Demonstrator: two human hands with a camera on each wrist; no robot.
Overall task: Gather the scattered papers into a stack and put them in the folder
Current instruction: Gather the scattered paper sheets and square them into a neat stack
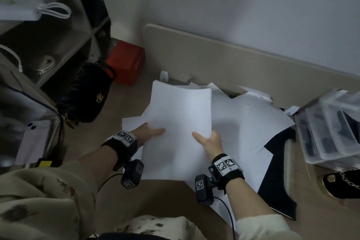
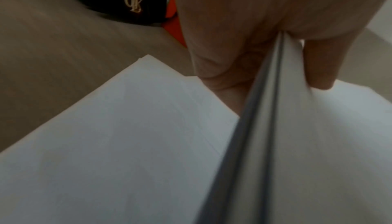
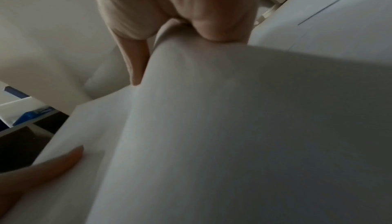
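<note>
Left hand [image 1: 151,132] and right hand [image 1: 211,143] each pinched stack of papers [image 1: 179,122], thumb on top, fingers beneath. Stack held tilted above desk [image 1: 171,197]. Loose sheets [image 1: 259,122] lay spread beside it, partly covering dark folder [image 1: 278,187].

The papers [image 1: 179,122] are plain white, with no print showing. The folder [image 1: 280,187] at four o'clock is black. The table [image 1: 165,197] is pale beige-brown. At ten o'clock a handbag [image 1: 87,95] is black with a gold monogram, and the box [image 1: 126,62] beside it at eleven o'clock is orange-red. The wrist bands [image 1: 124,140] are black, carrying black-and-white checkered tags. The sleeve [image 1: 42,200] at seven o'clock is cream with a dark floral print. The wall [image 1: 233,6] is white.
</note>
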